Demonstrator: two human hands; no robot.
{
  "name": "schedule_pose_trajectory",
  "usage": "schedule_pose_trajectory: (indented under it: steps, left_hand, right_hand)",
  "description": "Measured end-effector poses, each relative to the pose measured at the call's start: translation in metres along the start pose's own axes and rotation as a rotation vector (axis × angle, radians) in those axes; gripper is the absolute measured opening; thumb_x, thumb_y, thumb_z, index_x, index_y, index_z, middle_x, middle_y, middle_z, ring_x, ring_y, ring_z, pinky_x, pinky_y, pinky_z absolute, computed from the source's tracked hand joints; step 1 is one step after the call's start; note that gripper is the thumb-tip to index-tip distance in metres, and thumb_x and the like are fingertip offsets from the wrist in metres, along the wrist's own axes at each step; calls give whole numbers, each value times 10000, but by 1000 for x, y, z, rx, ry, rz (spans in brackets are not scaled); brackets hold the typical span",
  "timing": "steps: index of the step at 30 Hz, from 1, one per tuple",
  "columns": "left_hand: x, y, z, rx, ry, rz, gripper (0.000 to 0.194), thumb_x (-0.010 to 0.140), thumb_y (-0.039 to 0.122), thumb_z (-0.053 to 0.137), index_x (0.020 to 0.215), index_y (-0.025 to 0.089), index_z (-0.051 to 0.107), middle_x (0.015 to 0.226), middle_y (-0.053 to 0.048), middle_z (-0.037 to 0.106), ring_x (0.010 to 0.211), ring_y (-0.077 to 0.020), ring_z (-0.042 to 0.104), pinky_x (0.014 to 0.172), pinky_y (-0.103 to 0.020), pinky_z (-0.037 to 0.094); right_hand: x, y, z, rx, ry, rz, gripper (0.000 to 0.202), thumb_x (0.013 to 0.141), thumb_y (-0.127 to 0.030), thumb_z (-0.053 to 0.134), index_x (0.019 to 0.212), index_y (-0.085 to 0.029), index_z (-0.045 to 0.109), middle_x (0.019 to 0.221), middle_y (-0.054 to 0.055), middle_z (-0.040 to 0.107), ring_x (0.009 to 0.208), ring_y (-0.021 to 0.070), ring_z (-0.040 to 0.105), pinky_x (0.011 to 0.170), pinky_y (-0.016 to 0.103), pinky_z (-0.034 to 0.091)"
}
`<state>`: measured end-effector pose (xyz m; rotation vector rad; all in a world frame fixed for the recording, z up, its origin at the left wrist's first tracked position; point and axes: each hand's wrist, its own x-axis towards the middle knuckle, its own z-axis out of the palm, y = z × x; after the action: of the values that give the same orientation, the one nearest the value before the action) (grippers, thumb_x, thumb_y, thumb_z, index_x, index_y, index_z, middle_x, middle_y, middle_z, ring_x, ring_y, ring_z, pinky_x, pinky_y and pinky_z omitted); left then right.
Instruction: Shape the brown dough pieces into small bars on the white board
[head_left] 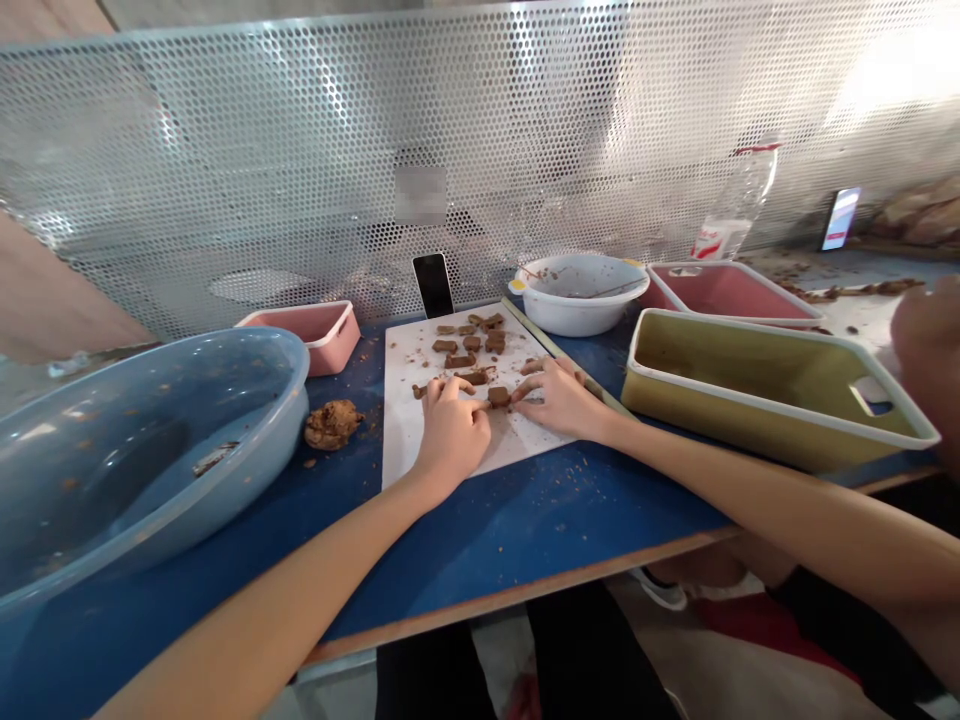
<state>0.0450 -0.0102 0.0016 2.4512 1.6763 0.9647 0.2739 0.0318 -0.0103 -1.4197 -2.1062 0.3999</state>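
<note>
- The small brown clay block (499, 396) lay on the white rectangular board (420, 430), between both hands.
- Left hand (452, 432) fingers and right hand (561, 398) fingers pinched its opposite sides.

Open worktop near me, crowded further back

I see bare blue worktop (525, 530) in front; a blue basin (142, 450) blocks the left, a yellow tray (765, 385) the right, and a perforated screen (300, 150) closes the back behind 1 white bowl (579, 292).
</note>
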Motion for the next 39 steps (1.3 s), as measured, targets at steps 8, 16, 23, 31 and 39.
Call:
schedule_pose_trajectory:
  steps: [8, 16, 23, 31, 39]
  left_hand:
    - [0, -2, 3, -15, 2, 8, 390, 953, 35, 563, 855, 204, 900, 1226, -135, 723, 1199, -353, 528, 1175, -616, 506]
    - [-1, -2, 4, -42, 53, -12, 388, 944, 21, 568, 884, 217, 898, 1185, -125, 735, 1184, -337, 551, 1166, -583, 528]
    - [-3, 1, 1, -41, 50, -10, 373, 950, 19, 588, 949, 207, 910, 1198, -114, 760, 1183, -335, 544, 1149, -557, 527]
    - [-4, 2, 1, -37, 53, 12, 386, 945, 17, 578, 941, 219, 907, 1191, -96, 777, 1175, -329, 548, 1128, -547, 533]
    - [-3, 2, 1, -46, 46, 32, 388, 953, 23, 579, 903, 234, 900, 1173, -93, 777, 1158, -322, 571, 1153, -570, 523]
  right_hand:
    - [-2, -5, 2, -41, 8, 33, 142, 966, -428, 819, 972, -324, 915, 1458, 98, 718, 1442, 420, 554, 1173, 624, 475]
    - [-1, 0, -2, 8, -5, 7, 164, 973, -441, 806, 991, -311, 904, 1447, 116, 720, 1458, 411, 577, 1252, 638, 454]
    - [-6, -3, -3, 51, -1, 0, 146, 958, -418, 811, 971, -298, 892, 1433, 121, 732, 1443, 400, 607, 1286, 642, 445]
    - [-7, -6, -3, 80, 1, -4, 137, 958, -403, 831, 969, -274, 873, 1435, 142, 733, 1439, 398, 612, 1293, 664, 445]
    - [-8, -12, -4, 46, 10, 25, 151, 951, -426, 821, 949, -287, 881, 1475, 127, 732, 1476, 437, 559, 1259, 687, 430]
